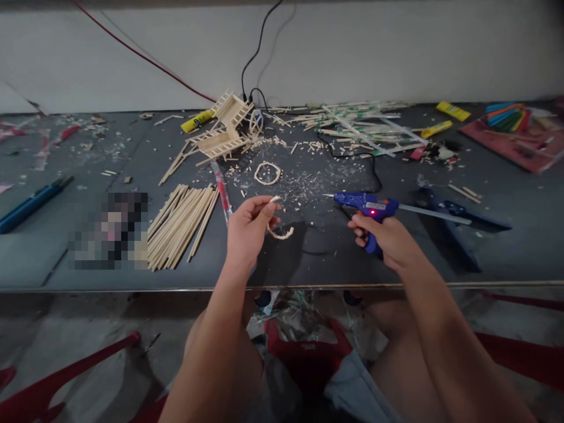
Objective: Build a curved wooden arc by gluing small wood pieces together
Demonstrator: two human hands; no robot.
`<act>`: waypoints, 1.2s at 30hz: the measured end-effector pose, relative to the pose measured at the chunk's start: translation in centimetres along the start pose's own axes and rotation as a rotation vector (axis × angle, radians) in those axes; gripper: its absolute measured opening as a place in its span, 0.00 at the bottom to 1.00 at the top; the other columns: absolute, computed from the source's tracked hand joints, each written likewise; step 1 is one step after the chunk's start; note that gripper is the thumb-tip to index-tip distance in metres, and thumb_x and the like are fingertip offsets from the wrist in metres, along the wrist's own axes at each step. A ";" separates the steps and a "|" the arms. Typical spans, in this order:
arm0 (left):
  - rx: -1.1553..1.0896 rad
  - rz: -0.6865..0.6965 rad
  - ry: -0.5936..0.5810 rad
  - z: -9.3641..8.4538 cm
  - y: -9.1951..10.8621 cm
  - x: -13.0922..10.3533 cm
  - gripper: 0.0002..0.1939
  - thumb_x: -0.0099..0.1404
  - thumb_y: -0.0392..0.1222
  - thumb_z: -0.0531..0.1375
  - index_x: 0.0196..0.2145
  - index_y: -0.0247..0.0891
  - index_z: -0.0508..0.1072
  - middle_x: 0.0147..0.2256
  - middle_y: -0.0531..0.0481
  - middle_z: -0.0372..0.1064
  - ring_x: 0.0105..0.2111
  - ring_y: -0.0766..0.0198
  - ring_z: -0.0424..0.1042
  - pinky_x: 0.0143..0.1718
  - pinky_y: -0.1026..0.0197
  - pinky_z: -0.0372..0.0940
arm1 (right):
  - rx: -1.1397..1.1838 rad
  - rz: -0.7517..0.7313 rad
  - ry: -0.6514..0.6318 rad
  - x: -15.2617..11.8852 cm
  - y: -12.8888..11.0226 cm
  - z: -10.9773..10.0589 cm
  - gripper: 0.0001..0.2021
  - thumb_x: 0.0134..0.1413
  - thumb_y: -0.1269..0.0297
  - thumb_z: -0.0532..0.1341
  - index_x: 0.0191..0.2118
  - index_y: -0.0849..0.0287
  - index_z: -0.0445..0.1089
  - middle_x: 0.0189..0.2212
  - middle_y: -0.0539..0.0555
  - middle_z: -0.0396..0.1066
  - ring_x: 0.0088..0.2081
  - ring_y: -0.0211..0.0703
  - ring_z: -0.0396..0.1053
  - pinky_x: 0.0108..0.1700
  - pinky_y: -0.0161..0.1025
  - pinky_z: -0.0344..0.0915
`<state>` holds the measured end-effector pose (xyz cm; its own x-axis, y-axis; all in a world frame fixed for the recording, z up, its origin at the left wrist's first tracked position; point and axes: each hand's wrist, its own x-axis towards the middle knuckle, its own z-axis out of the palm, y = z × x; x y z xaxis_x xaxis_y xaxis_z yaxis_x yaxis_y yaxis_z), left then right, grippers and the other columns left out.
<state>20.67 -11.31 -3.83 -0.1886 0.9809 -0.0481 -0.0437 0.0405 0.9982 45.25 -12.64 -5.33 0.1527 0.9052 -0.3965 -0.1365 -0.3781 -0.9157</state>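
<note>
Forearms (215, 341) nearest the lens, both reaching in over the near edge of the surface (332, 275); left hand (250, 226) pinches a pale curved strip (287, 235) between thumb and fingers, free end curling out to the right; right hand (390, 238) grips a blue glue gun (362, 203) by the handle; key relation: nozzle (328, 195) lies right of the strip, clear gap between, tip pointing left toward the left hand; gun's long axis runs roughly along the near edge, back end slightly closer to it; pale ring (256, 173) lies flat just beyond the left hand, toward the far edge.
</note>
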 end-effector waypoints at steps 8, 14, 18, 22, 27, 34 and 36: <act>0.037 -0.036 0.030 -1.2 -0.6 0.7 0.08 0.57 0.38 0.63 0.36 0.35 0.73 0.31 0.50 0.74 0.21 0.71 0.70 0.24 0.67 0.64 | 0.020 -0.022 0.048 1.7 -2.2 -3.1 0.08 0.54 0.62 0.60 0.33 0.60 0.73 0.30 0.56 0.76 0.31 0.39 0.73 0.30 0.33 0.71; 0.059 -0.041 0.032 -1.7 -0.8 0.7 0.10 0.57 0.40 0.63 0.37 0.35 0.73 0.31 0.49 0.74 0.22 0.71 0.69 0.23 0.67 0.63 | 0.034 -0.379 0.511 2.2 -3.5 -4.2 0.04 0.44 0.70 0.65 0.28 0.57 0.70 0.25 0.50 0.68 0.26 0.35 0.67 0.28 0.33 0.62; 0.127 -0.035 -0.004 -1.7 -1.0 0.6 0.10 0.58 0.41 0.62 0.37 0.35 0.73 0.32 0.49 0.75 0.22 0.71 0.70 0.24 0.67 0.63 | -0.293 -0.381 0.227 1.3 -3.4 -1.3 0.07 0.44 0.62 0.66 0.33 0.56 0.74 0.25 0.50 0.71 0.27 0.38 0.65 0.30 0.38 0.60; 0.164 -0.046 -0.043 -1.6 -1.1 0.3 0.10 0.59 0.42 0.61 0.38 0.35 0.73 0.33 0.48 0.76 0.23 0.70 0.71 0.25 0.68 0.63 | -0.705 -0.370 -0.144 1.0 -1.3 3.9 0.09 0.47 0.60 0.65 0.35 0.56 0.76 0.31 0.52 0.75 0.32 0.43 0.69 0.37 0.40 0.62; 0.188 -0.046 -0.105 -1.5 -1.4 -0.2 0.11 0.60 0.44 0.60 0.39 0.37 0.73 0.33 0.49 0.76 0.25 0.69 0.72 0.26 0.67 0.63 | -0.884 -0.520 -0.067 2.5 1.5 7.9 0.10 0.48 0.63 0.63 0.39 0.52 0.76 0.35 0.52 0.74 0.36 0.45 0.68 0.42 0.43 0.60; 0.189 -0.048 -0.143 -1.2 -1.4 -0.7 0.11 0.61 0.45 0.59 0.39 0.38 0.73 0.33 0.50 0.76 0.26 0.69 0.72 0.27 0.67 0.63 | -0.992 -0.551 0.018 3.6 1.9 8.6 0.10 0.51 0.60 0.61 0.40 0.51 0.76 0.31 0.51 0.73 0.37 0.46 0.68 0.42 0.43 0.53; 0.184 -0.048 -0.151 -1.2 -1.3 -0.8 0.10 0.61 0.45 0.59 0.39 0.38 0.73 0.33 0.50 0.76 0.26 0.69 0.72 0.27 0.67 0.63 | -1.019 -0.549 0.018 3.6 1.8 8.7 0.10 0.52 0.58 0.60 0.39 0.50 0.76 0.31 0.51 0.73 0.37 0.46 0.67 0.42 0.43 0.52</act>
<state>19.67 -12.40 -5.15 -0.0409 0.9938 -0.1035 0.1329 0.1081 0.9852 36.99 -8.42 -7.86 -0.0379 0.9962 0.0781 0.8035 0.0768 -0.5903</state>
